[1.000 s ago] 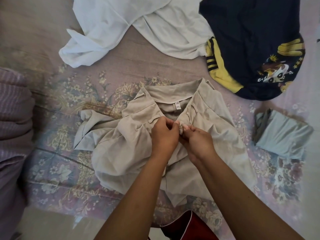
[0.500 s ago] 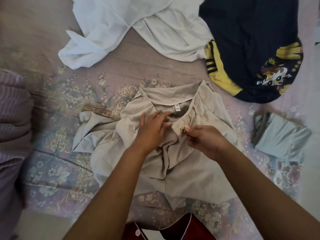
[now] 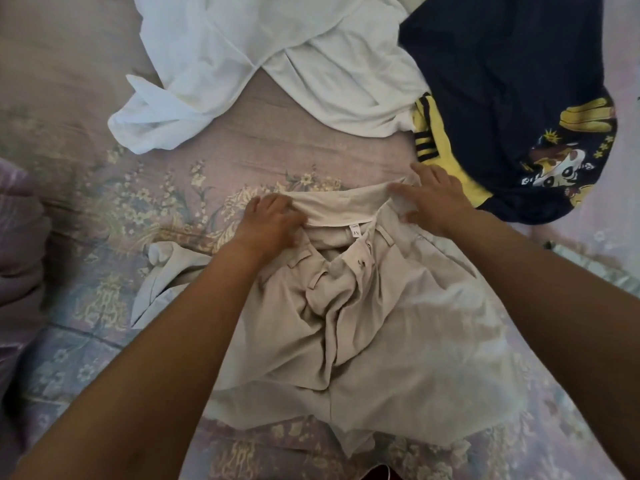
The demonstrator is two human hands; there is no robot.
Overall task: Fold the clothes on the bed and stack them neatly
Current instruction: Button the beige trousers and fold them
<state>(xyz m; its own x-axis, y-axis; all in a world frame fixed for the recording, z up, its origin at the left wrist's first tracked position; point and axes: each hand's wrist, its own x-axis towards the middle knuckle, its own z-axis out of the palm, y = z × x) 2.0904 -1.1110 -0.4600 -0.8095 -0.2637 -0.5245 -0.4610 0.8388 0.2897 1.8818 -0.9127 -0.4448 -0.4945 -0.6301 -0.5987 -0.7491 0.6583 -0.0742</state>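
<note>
Flattening the beige trousers [image 3: 374,327] on the bed [image 3: 277,147] could go wrong – the bunched fly and crumpled left leg may get pressed into the fold, and the waistband sits close to the navy shirt [image 3: 502,81] and white shirt [image 3: 277,57]. The waistband lies under both hands: left hand [image 3: 273,220] on its left end, right hand [image 3: 433,199] on its right end – fingers spread, pressing flat, gripping nothing.

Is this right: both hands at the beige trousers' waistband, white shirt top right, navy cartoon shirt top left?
Sides are swapped. In the head view the white shirt lies top left, the navy cartoon shirt top right. Left hand and right hand are at the beige trousers waistband.
</note>
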